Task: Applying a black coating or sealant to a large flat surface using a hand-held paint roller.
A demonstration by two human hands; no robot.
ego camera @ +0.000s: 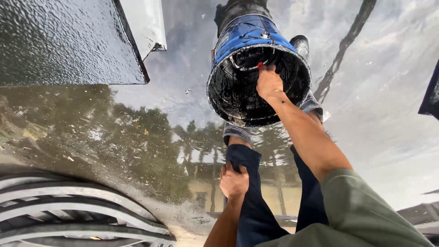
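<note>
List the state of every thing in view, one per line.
Blue bucket: tipped on its side, mouth toward the camera, wet inside, no water pooled in it.
Right hand: gripping the bucket's rim.
Left hand: clutching the dark trouser leg near the knee.
Ground: flooded, mirroring trees and sky.
Tyre: wet, at lower left.

I see no packages, signs or screens from here. The blue bucket [258, 68] shows only scuffed paint on its wall, and I can make out no label there.
</note>
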